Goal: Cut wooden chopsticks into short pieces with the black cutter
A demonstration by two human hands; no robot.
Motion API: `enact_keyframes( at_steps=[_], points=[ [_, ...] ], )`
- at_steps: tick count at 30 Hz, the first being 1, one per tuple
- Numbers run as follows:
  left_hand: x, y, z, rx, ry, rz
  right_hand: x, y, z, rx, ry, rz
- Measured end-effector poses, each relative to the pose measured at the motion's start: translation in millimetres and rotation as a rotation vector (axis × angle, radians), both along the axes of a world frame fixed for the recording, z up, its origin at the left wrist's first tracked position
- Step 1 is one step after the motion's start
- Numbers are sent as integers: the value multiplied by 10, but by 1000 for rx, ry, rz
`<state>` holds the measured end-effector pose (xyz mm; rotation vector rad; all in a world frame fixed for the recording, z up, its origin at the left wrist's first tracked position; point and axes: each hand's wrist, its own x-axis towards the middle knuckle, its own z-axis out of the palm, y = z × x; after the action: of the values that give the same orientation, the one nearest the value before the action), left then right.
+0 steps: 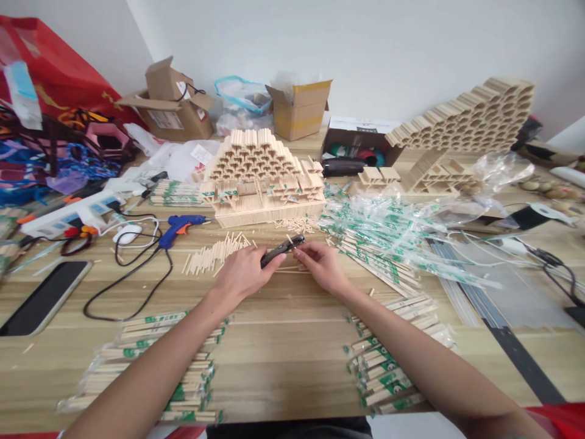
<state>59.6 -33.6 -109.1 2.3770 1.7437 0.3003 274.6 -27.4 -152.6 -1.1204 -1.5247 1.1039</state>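
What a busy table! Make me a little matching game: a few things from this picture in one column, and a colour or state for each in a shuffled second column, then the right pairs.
Things:
1. Hot glue gun
2. Power strip
3. Black handheld tool
4. Cardboard box

Descriptions:
A. Held between the left hand and right hand
B. Blue with an orange trigger
C. White with plugs in it
D. Open-topped with yellow tape

Pairs: 1-B, 2-C, 3-A, 4-D

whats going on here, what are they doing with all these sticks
A person at a wooden table holds a small black tool between the left hand and right hand. Loose wooden sticks lie beside the left hand. Behind them stands a tiered stick model, with plastic-wrapped chopsticks spread nearby.
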Motion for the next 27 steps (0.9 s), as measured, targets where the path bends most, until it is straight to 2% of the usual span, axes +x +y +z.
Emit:
enact_keyframes(
  at_steps=[4,11,21,27],
  points=[
    [16,-10,-2,12,14,-5,-1,-7,1,26,-11,-54],
    [32,-44,15,70,-6,-32,14,-22,75,-5,11,-43],
    [13,-41,6,90,-27,-52,26,-25,140,7,-1,-2],
    [-24,-17,-21,110,-43,-75,37,-5,154,-12,36,73]
  ],
)
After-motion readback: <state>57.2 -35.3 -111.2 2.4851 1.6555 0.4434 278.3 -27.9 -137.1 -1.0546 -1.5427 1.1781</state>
